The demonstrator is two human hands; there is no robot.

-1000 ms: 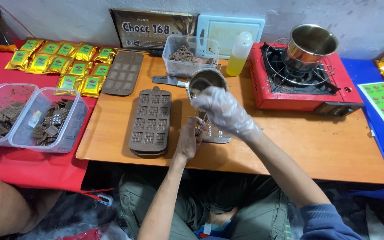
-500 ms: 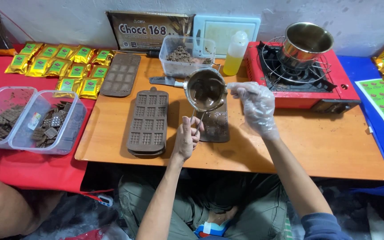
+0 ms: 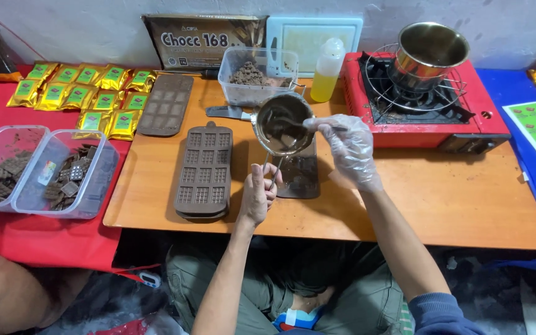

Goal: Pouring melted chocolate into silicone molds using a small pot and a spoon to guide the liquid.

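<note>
My left hand (image 3: 259, 195) grips the wire handle of a small steel melting pot (image 3: 282, 130) with melted chocolate in it, held over a dark mould (image 3: 299, 177) on the wooden table (image 3: 442, 192). My right hand (image 3: 347, 147), in a clear plastic glove, holds a spoon (image 3: 296, 122) whose tip is inside the pot. A stack of brown silicone chocolate moulds (image 3: 205, 170) lies just left of my left hand.
A red gas stove (image 3: 485, 121) with a steel pot (image 3: 429, 53) stands at the right. Behind are a yellow squeeze bottle (image 3: 326, 77), a clear tub of chocolate bits (image 3: 249, 77), a knife (image 3: 226, 113), another mould (image 3: 165, 104), gold packets (image 3: 75, 90). Two clear tubs (image 3: 63, 180) sit left.
My left hand has lifted the melting pot by its handle off the table. My right hand moved off the pot, swung right, then came back with the spoon in the pot.
</note>
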